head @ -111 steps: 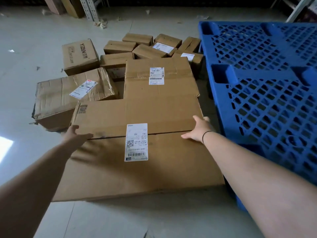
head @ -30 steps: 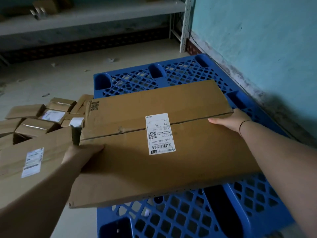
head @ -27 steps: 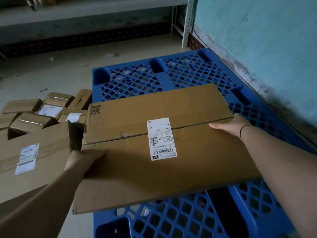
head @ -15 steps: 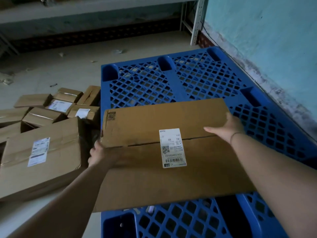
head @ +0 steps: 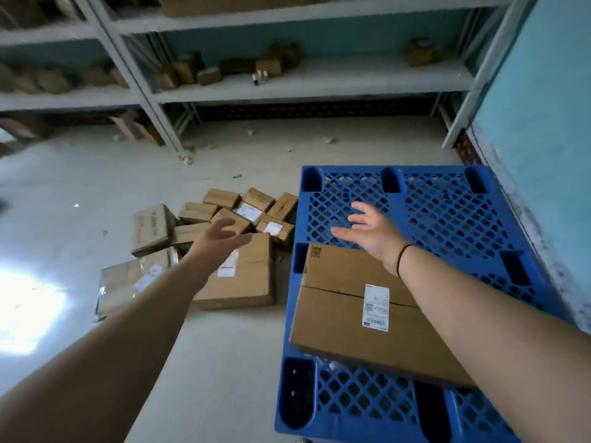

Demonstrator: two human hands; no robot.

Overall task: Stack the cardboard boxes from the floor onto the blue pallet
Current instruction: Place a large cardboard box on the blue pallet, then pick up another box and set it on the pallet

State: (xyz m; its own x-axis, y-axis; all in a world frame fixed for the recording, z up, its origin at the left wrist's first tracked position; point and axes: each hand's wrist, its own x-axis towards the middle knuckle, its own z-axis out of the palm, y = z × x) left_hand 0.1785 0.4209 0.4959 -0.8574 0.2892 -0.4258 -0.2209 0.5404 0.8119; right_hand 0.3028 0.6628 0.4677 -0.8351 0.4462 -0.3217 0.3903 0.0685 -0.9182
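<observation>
- On the blue pallet [head: 447,219], near corner: 1 large flat cardboard box [head: 345,314], label up, lying slightly askew with its long side along the left edge. Set low and flat, likely as a base layer for the rest.
- Over the pallet: right hand [head: 372,233], fingers spread wide, holding nothing, clear of the box.
- Over the floor pile: left hand [head: 220,239], loosely open, empty, reaching toward the boxes on the floor.
- Beside the pallet's left edge, on the floor [head: 80,187]: 1 medium labelled box [head: 246,282], 1 crumpled taped box [head: 134,279], 1 printed box [head: 153,228], and a cluster of small boxes [head: 246,209] touching one another. All unstacked; most of the task remains, by my reckoning.
- Behind: metal shelving [head: 287,81] with small cartons.
</observation>
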